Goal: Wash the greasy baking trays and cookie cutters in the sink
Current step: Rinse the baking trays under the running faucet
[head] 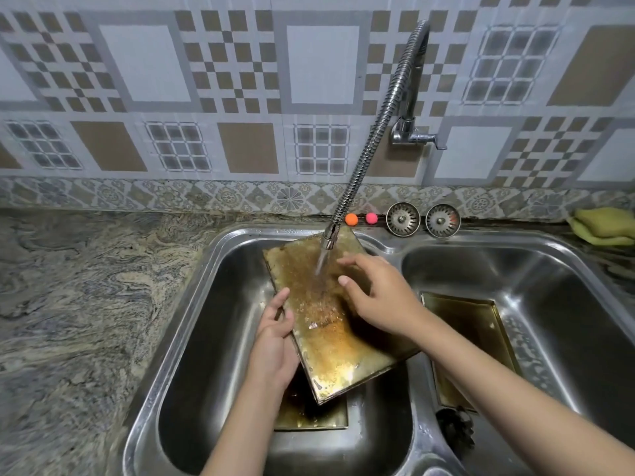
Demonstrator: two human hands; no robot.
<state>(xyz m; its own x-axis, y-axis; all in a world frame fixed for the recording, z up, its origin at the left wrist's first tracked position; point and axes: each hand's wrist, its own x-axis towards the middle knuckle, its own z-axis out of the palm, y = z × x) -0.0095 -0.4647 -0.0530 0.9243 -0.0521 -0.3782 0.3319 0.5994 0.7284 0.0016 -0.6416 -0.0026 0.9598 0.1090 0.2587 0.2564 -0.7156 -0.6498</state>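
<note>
A greasy, rust-brown baking tray [326, 324] is held tilted over the left basin of the steel sink [206, 304]. Water runs from the flexible tap [329, 237] onto its upper part. My left hand [275, 338] grips the tray's left edge, thumb on top. My right hand [374, 293] rests on the tray's right side with the fingers spread over the wet surface. A second dirty tray [309, 417] lies on the left basin's bottom, partly hidden under the held one. A third tray [477, 324] lies in the right basin. A dark cookie cutter [455, 429] sits in front of it.
Two metal sink strainers [402, 219] [442, 220] stand behind the sink beside an orange ball [351, 219] and a pink ball [371, 218]. A yellow sponge [603, 226] lies at the far right. Granite counter [86, 304] spreads to the left. The tap handle [417, 136] is on the tiled wall.
</note>
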